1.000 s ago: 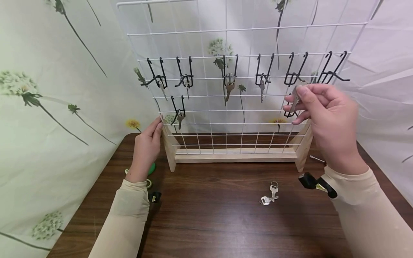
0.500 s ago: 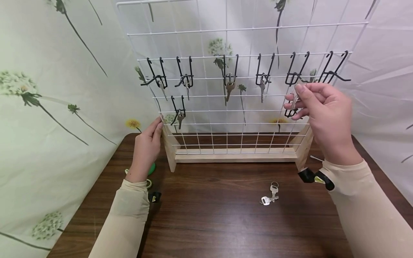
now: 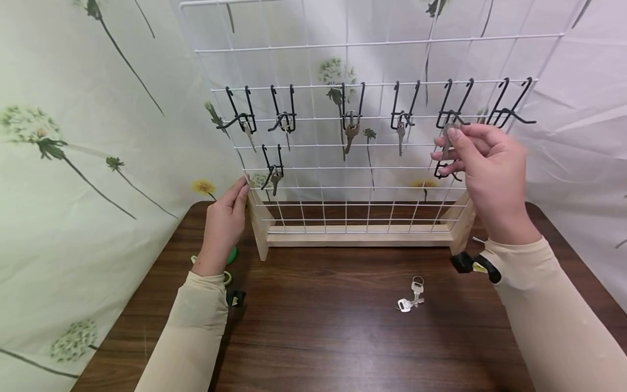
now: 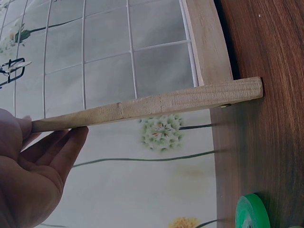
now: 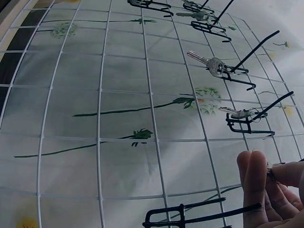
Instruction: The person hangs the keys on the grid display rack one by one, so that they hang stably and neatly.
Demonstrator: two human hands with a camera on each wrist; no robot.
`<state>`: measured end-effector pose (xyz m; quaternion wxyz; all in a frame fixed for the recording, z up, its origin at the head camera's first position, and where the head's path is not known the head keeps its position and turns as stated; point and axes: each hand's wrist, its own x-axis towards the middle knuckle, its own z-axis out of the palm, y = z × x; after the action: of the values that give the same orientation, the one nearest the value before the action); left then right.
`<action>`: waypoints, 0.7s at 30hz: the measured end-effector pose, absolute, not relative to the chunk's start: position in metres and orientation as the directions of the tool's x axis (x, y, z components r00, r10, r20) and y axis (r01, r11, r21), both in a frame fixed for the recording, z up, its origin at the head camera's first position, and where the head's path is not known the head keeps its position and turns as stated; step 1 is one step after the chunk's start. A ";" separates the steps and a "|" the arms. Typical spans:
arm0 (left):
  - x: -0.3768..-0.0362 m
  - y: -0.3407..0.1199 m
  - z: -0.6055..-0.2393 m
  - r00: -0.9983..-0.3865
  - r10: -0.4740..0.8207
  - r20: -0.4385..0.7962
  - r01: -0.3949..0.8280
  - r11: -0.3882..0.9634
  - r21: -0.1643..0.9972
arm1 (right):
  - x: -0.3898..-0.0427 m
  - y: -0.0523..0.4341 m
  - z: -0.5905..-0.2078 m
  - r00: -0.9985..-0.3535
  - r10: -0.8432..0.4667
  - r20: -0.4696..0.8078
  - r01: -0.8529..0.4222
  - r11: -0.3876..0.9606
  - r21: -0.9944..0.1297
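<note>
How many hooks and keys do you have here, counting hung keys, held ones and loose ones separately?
black hooks: 8
hanging keys: 5
held key, pinched in the right hand: 1
loose keys on the table: 2
Total: 16

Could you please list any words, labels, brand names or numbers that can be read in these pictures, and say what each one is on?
There are none to read. The key pinched in the right hand, the hanging keys and the two keys on the table are too small for any stamping to show. The wire rack and green tape roll bear no lettering.
</note>
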<state>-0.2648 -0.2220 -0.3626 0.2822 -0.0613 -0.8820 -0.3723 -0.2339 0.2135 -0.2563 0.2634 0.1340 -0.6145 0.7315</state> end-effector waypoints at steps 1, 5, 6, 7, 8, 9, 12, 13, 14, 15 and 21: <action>-0.265 -0.222 -0.362 -0.833 -0.100 0.544 0.320 0.715 0.621 | -0.235 0.214 -0.257 -0.827 0.222 0.517 -0.547 -0.103 -0.831; -0.264 -0.221 -0.362 -0.831 -0.095 0.548 0.325 0.716 0.617 | -0.235 0.215 -0.259 -0.837 0.220 0.501 -0.529 -0.089 -0.844; -0.265 -0.222 -0.363 -0.831 -0.095 0.549 0.325 0.717 0.616 | -0.235 0.216 -0.260 -0.839 0.216 0.499 -0.525 -0.082 -0.847; -0.265 -0.222 -0.363 -0.830 -0.094 0.549 0.326 0.718 0.615 | -0.234 0.216 -0.260 -0.841 0.210 0.499 -0.523 -0.074 -0.849; -0.265 -0.222 -0.362 -0.830 -0.094 0.550 0.326 0.719 0.614 | -0.234 0.217 -0.261 -0.840 0.202 0.503 -0.524 -0.062 -0.850; -0.264 -0.222 -0.362 -0.829 -0.094 0.552 0.327 0.719 0.613 | -0.233 0.218 -0.261 -0.839 0.195 0.509 -0.526 -0.049 -0.849; -0.264 -0.222 -0.362 -0.827 -0.093 0.554 0.328 0.720 0.611 | -0.228 0.221 -0.263 -0.842 0.187 0.506 -0.511 0.028 -0.859; -0.265 -0.222 -0.363 -0.827 -0.093 0.554 0.328 0.720 0.611 | -0.225 0.223 -0.263 -0.844 0.191 0.501 -0.496 0.078 -0.865; -0.265 -0.222 -0.363 -0.827 -0.093 0.555 0.330 0.719 0.612 | -0.223 0.224 -0.263 -0.845 0.193 0.499 -0.477 0.148 -0.866; -0.265 -0.222 -0.363 -0.826 -0.092 0.557 0.332 0.718 0.611 | -0.220 0.225 -0.264 -0.848 0.196 0.493 -0.454 0.214 -0.865; -0.266 -0.222 -0.364 -0.827 -0.099 0.554 0.327 0.716 0.617 | -0.200 0.224 -0.268 -0.827 0.175 0.535 -0.399 0.487 -0.777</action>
<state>-0.2656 -0.2224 -0.3638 0.2869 -0.0649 -0.8807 -0.3712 -0.1999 0.2244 -0.2680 0.2861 0.0688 -0.8135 0.5017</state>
